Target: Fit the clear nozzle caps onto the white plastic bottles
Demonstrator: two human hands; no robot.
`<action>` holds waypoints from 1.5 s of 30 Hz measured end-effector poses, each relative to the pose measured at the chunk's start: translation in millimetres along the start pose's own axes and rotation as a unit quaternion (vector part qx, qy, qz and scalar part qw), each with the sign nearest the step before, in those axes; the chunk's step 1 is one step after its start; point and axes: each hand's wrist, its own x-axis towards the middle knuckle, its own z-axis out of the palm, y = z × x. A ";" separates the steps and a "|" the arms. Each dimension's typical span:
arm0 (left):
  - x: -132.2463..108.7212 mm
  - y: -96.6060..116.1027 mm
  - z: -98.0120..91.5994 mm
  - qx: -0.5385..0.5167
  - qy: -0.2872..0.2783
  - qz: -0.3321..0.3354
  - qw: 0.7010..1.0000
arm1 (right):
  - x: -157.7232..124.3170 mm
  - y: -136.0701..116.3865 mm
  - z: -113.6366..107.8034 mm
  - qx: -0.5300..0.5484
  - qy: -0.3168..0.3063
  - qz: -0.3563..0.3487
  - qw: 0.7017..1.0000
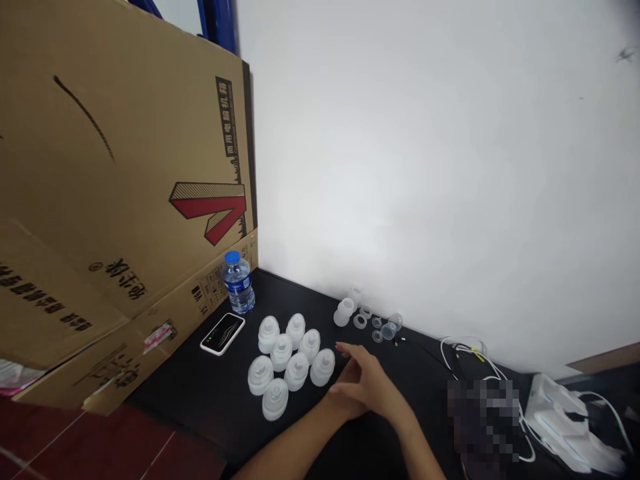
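My right hand (373, 381) hovers over the black table, thumb and fingers apart, and nothing shows between them. Beneath and behind it lies my left hand (351, 404), its fingers mostly covered by the right one. Just left of both hands stand several translucent white domed caps on wide ringed bases; the nearest domed cap (323, 367) is beside my right fingertips. Another domed cap (275, 399) sits at the front of this group. Loose translucent parts lie beyond my hands by the wall: cup-shaped pieces (344, 313), a flat ring (361, 321) and a clear dome (395, 321).
A water bottle (239, 283) with a blue lid and a white-edged black device (223, 333) stand left, beside a large cardboard box (125, 167). White cables (493, 363), a pixelated patch (483, 427) and white equipment (565, 423) lie right. A white wall (425, 167) borders the black table (200, 397).
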 end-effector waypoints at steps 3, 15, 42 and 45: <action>5.9 6.3 -6.2 0.063 -0.072 0.025 0.995 | 4.4 27.4 -33.0 0.092 0.083 0.025 0.992; 22.3 -0.4 -7.6 0.302 -0.063 0.048 0.950 | 13.0 105.8 -13.7 -0.088 0.280 0.036 0.955; 27.5 14.4 -28.8 0.228 0.004 0.086 0.970 | -7.8 109.1 -25.0 0.018 0.257 0.031 0.966; 26.9 18.3 -29.4 0.148 0.021 0.079 0.986 | -7.4 105.0 -20.7 0.054 0.252 0.043 0.965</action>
